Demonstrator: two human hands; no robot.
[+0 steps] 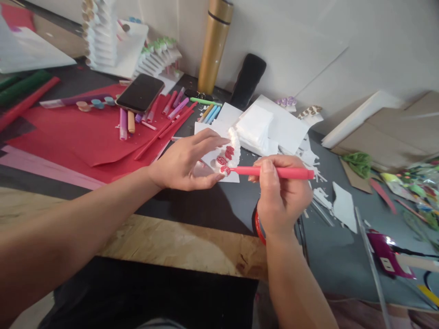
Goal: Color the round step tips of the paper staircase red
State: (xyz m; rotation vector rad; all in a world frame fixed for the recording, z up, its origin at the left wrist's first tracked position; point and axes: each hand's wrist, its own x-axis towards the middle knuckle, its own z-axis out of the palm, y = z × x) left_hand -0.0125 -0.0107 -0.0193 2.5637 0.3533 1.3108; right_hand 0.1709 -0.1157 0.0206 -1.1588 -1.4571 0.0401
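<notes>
My right hand (283, 192) grips a red felt-tip pen (295, 173), its tip touching a small red-coloured knob on a white curved piece (234, 141). That piece has a bumpy white edge and a few red patches along its lower part. Thumb and fingers of my left hand (192, 160) hold the piece from the left side. What it is made of I cannot tell. White sheets (206, 130) lie beneath and behind it.
Red sheets (85, 137) with a phone (140, 92) and several pens lie at left. A gold flask (214, 45) and a black case (248, 77) stand behind. White scraps, a glass-like rod and a purple glue gun (391, 256) are at right; a red tape roll (259, 226) sits near my right wrist.
</notes>
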